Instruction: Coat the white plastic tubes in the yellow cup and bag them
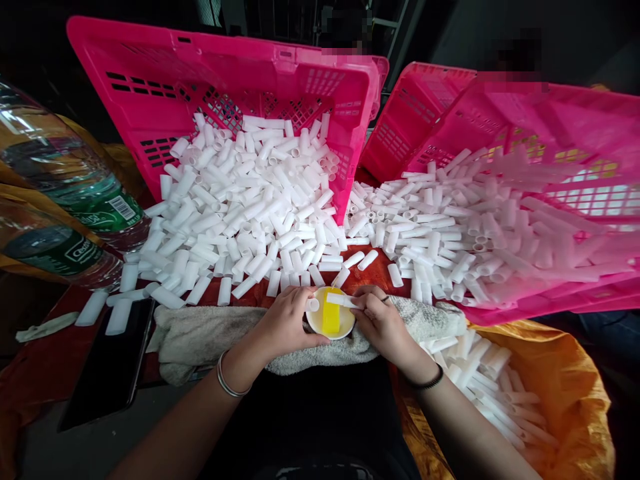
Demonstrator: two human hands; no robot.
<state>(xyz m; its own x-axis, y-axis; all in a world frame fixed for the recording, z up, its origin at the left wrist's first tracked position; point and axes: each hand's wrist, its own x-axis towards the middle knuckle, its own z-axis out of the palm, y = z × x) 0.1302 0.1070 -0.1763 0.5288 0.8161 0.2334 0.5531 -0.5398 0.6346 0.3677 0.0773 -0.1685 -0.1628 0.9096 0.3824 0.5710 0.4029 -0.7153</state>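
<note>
My left hand [283, 323] is closed on a short white plastic tube [313, 305], held end-on at the rim of a small white bowl [345, 328] with a yellow piece [331, 315] inside. My right hand [383, 323] pinches another white tube [343, 300] lying sideways over the bowl. The bowl rests on a grey towel [200, 337] in front of me. Heaps of white tubes [250, 207] spill from a tipped pink crate [165, 87] toward my hands.
A second pink crate [575, 127] on the right spills more tubes [450, 227]. An orange bag [560, 387] at lower right holds several tubes. Two plastic water bottles [65, 180] lie at left. A black phone [113, 363] lies at lower left.
</note>
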